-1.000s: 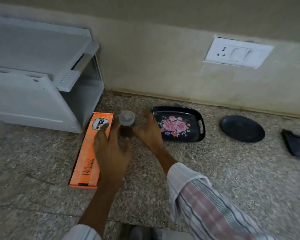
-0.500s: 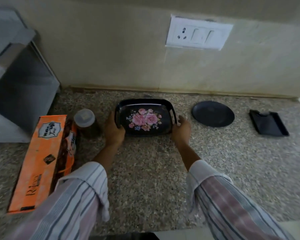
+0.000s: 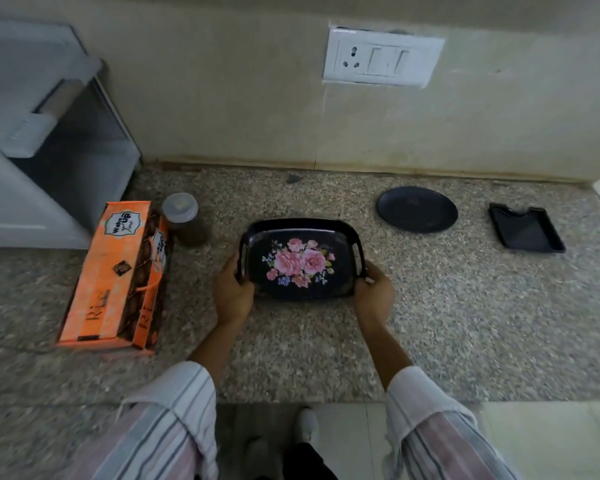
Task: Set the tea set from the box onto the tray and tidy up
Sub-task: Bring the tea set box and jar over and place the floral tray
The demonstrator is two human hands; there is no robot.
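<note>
A black tray with pink roses painted on it lies on the speckled granite counter, in the middle. My left hand grips its left handle and my right hand grips its right handle. The tray holds nothing. An orange tea-set box lies closed on its side to the left, long side running away from me.
A jar with a clear lid stands just right of the box's far end. A round black plate and a small black rectangular dish sit at the right. A white appliance fills the far left corner. The counter's front edge is near my sleeves.
My hands left the jar, took the tray by both handles and slid it toward me from the wall. The view swung right.
</note>
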